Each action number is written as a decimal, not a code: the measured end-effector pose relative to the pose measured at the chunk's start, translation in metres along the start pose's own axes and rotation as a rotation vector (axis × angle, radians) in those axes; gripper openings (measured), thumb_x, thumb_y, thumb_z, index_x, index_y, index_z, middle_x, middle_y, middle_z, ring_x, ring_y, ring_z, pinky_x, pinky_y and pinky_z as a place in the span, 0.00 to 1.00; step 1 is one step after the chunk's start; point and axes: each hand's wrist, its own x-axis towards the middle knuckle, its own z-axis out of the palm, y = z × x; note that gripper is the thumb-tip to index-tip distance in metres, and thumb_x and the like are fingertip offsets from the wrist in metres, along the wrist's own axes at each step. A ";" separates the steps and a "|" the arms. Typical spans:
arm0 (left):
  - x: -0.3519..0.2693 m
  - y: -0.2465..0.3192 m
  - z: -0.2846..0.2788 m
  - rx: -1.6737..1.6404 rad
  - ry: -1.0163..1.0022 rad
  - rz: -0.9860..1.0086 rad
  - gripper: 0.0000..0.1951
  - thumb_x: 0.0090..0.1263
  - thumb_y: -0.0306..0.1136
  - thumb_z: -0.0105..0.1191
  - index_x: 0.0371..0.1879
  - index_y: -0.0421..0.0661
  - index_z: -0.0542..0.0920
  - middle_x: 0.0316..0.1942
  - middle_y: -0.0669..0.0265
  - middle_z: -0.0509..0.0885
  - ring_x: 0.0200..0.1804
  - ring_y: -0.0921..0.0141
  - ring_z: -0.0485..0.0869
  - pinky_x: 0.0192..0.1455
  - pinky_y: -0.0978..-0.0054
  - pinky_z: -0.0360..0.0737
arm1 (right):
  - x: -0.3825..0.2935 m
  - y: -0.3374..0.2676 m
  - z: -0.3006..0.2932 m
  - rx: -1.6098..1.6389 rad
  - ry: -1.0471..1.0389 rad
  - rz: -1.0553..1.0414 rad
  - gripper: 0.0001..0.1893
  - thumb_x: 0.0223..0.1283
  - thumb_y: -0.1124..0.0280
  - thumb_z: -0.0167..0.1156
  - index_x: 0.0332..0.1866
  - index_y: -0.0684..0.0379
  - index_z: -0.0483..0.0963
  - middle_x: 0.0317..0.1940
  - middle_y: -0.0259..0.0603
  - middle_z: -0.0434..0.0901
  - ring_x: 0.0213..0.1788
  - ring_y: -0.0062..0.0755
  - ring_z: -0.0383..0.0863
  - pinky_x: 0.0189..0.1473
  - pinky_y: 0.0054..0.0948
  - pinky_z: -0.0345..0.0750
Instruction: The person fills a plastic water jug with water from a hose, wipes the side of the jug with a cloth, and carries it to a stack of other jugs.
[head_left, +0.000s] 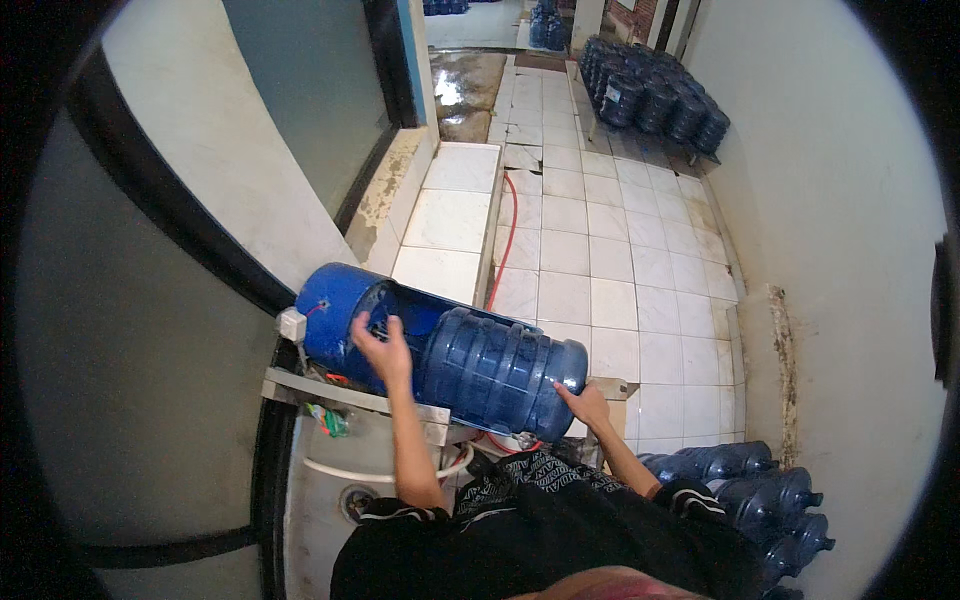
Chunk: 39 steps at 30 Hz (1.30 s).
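A large translucent blue water jug (487, 367) lies on its side in a blue half-open drum (337, 307), its base towards the right. My left hand (384, 349) is raised over the drum's opening near the jug's neck end, fingers apart, holding nothing. My right hand (585, 405) rests against the jug's base end, thumb on its edge; the other fingers are partly hidden behind it. A white box (292, 325) with a red wire is fixed at the drum's closed left end. The jug's neck is hidden from view.
Several blue jugs (757, 487) lie stacked at lower right; more stand on a low rack (705, 159) by the right wall. A red hose (512, 232) runs along the tiled ledge (442, 217). A metal beam (360, 397) and white hose (352, 474) are near my left forearm.
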 end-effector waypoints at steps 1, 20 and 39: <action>0.026 -0.004 -0.019 0.062 0.029 0.016 0.29 0.59 0.36 0.62 0.58 0.38 0.67 0.61 0.48 0.66 0.65 0.51 0.63 0.69 0.57 0.57 | -0.007 -0.017 0.002 0.000 0.003 -0.021 0.48 0.40 0.26 0.57 0.40 0.73 0.76 0.36 0.63 0.81 0.43 0.56 0.82 0.45 0.45 0.77; 0.155 -0.147 -0.084 0.752 -0.260 0.135 0.66 0.41 0.68 0.64 0.73 0.42 0.42 0.74 0.44 0.40 0.76 0.53 0.38 0.72 0.43 0.40 | -0.002 -0.040 0.035 -0.002 0.000 -0.027 0.53 0.39 0.26 0.58 0.51 0.75 0.65 0.45 0.65 0.77 0.49 0.57 0.80 0.49 0.45 0.76; 0.134 -0.138 -0.097 0.778 -0.377 0.001 0.64 0.41 0.60 0.70 0.72 0.43 0.45 0.74 0.47 0.39 0.75 0.50 0.38 0.68 0.35 0.50 | 0.007 -0.031 0.073 0.242 0.166 -0.048 0.49 0.43 0.32 0.63 0.48 0.77 0.64 0.46 0.69 0.74 0.52 0.62 0.76 0.53 0.47 0.72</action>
